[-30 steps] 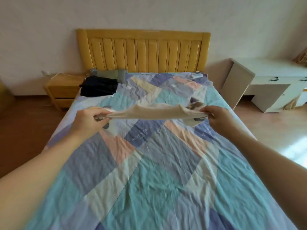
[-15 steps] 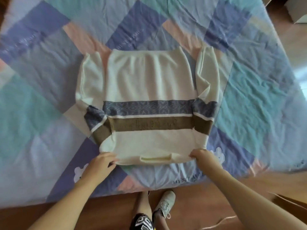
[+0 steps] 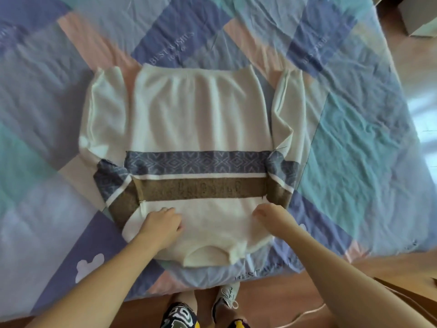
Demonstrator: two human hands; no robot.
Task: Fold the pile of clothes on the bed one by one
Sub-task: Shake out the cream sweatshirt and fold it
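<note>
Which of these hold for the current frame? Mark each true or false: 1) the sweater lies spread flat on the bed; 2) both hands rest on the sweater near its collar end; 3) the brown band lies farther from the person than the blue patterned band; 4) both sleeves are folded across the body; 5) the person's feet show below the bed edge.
1) True: the sweater lies flat on the bed.
2) True: the left hand and the right hand rest on it near the collar.
3) False: the brown band is nearer the person than the blue patterned band.
4) False: both sleeves lie out beside the body.
5) True: the feet stand on the wooden floor.
</note>
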